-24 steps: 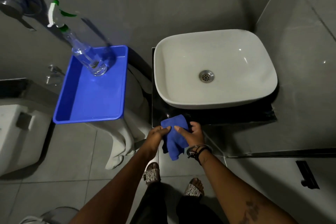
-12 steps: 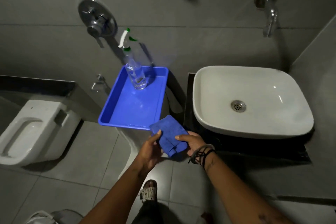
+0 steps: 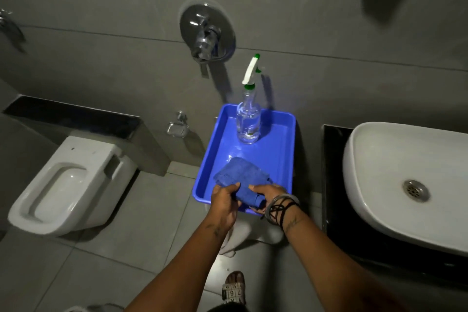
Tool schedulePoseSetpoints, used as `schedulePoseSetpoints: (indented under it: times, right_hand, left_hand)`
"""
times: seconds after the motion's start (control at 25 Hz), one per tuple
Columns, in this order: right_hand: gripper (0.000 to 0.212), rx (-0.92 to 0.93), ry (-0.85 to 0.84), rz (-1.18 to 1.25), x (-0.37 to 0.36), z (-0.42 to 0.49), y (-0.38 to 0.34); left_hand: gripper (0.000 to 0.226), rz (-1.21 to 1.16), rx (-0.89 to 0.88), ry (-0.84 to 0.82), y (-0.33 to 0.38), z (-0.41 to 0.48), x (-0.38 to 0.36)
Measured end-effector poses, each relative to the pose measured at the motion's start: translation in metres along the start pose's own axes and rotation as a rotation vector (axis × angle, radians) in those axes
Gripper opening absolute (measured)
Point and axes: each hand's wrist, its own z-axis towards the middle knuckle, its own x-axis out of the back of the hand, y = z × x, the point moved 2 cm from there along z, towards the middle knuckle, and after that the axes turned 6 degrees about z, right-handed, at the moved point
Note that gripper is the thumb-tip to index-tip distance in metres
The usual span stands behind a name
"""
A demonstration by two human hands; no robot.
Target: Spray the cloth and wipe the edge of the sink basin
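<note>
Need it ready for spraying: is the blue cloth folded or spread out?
Folded: the blue microfibre cloth is a layered bundle held by the left hand and right hand over the blue plastic tray.

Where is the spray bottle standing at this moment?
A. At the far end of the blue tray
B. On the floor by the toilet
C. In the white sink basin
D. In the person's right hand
A: the spray bottle stands upright, unheld, at the far end of the blue tray, while both hands hold the blue cloth.

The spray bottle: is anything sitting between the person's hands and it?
Nothing visible. Both hands, left and right, hold the blue cloth over the near end of the blue tray; the spray bottle stands upright at the far end, only bare tray floor between.
</note>
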Motion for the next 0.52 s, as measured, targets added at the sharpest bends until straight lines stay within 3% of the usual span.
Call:
schedulePoseSetpoints:
  times: [0.12,0.24,0.32,0.4,0.52]
  right_hand:
    - [0.039,0.140,0.168,-0.308,-0.016,0.038,-0.012]
    - [0.039,0.101,0.140,-0.724,-0.020,0.071,-0.015]
    - [0.035,0.077,0.176,-0.888,-0.015,0.082,-0.010]
    - [0.033,0.132,0.298,-0.892,-0.008,0.086,-0.003]
    - [0.041,0.245,0.399,-0.986,-0.001,0.072,0.004]
  left_hand:
    - [0.026,0.058,0.112,0.120,0.014,0.035,0.018]
    - [0.025,0.288,0.154,0.280,0.016,0.067,0.029]
    - [0.048,0.660,0.197,0.319,0.016,0.079,0.025]
    - [0.061,1.124,0.204,0.315,0.019,0.083,0.016]
    - [0.050,1.509,0.043,0.249,0.026,0.069,0.007]
